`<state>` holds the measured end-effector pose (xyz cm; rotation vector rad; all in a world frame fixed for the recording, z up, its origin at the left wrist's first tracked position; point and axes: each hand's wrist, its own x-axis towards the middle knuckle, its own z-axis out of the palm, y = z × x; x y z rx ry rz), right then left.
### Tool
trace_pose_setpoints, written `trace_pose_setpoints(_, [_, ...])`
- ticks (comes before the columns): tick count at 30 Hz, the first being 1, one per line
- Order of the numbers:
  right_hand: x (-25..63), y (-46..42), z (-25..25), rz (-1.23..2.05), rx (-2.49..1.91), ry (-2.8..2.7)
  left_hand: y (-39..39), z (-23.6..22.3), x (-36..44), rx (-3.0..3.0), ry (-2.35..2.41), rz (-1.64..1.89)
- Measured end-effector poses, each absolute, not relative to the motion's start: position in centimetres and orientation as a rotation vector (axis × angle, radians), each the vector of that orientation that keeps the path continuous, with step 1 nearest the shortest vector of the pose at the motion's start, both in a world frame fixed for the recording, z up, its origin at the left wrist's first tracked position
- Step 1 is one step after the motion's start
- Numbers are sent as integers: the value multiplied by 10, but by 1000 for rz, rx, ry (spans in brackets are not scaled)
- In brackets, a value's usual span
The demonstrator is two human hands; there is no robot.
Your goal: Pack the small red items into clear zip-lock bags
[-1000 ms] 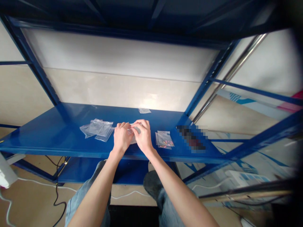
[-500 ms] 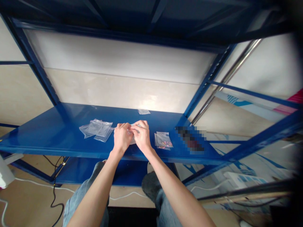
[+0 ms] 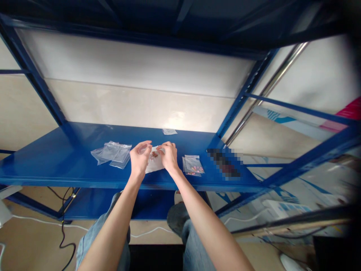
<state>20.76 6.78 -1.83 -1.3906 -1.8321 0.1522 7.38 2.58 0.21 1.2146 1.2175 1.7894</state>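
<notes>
White sheet (image 3: 155, 166), whether paper or plastic I cannot tell, lies near the front edge of the blue shelf (image 3: 79, 158), between the two hands; I take it as the centre of the clock, with twelve o'clock pointing away from the person. On it, toward twelve o'clock, there are some small reddish-brown pieces (image 3: 154, 154), too small to recognise. At nine o'clock, just beside the sheet, is the left hand (image 3: 138, 162), half curled, with the thumb and the fingers apart from each other; something transparent seems to show between them, but I cannot tell whether it is gripped. At three o'clock is the right hand (image 3: 169, 158), its fingers bent and the thumb close to the edge of the sheet; whether they pinch this edge I also cannot tell. Farther out at nine o'clock, several clear zip bags (image 3: 111, 152) overlap one another, lying flat. Past the right hand at three o'clock, filled bags (image 3: 194, 160) overlap too, with pink and yellow pieces gathered in their near part. Still farther at three o'clock is a dark object (image 3: 224, 165), hidden under a pixelated patch. Near one o'clock, a small pale packet (image 3: 169, 131) rests by the back edge of the shelf. Down at six o'clock, a white cable (image 3: 152, 230) runs along the floor.
</notes>
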Motion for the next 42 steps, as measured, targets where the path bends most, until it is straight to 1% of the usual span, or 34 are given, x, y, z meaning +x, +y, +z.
trace_pose_setpoints(3, [206,67,-18,121,-1424,-1888,29,2,69,938,1005,1712])
trace_pose_setpoints(5, [206,66,-18,112,-1443,-1927,30,3,67,862,926,1686])
trace_pose_setpoints(12, [205,66,-19,97,-1473,-2018,26,8,62,820,799,1642])
trace_pose_setpoints(19, [207,63,-19,17,-1456,-2074,25,2,57,933,887,1611])
trace_pose_setpoints(23, [207,66,-19,49,-1416,-1998,22,3,52,1006,853,1569])
trace_pose_setpoints(26, [204,69,-13,249,-1268,-1792,17,8,48,905,633,1451])
trace_pose_setpoints(28, [201,66,-7,552,-1088,-1594,12,10,47,893,544,1330])
trace_pose_setpoints(32, [197,47,9,1297,-779,-1337,3,9,51,1016,548,1162])
trace_pose_setpoints(34, [197,37,15,1515,-699,-1307,0,7,55,1044,549,1131])
trace_pose_setpoints(37, [198,30,18,1606,-673,-1280,-1,5,58,1024,552,1130])
trace_pose_setpoints(42, [198,31,15,1602,-674,-1322,-2,5,57,1073,535,1143])
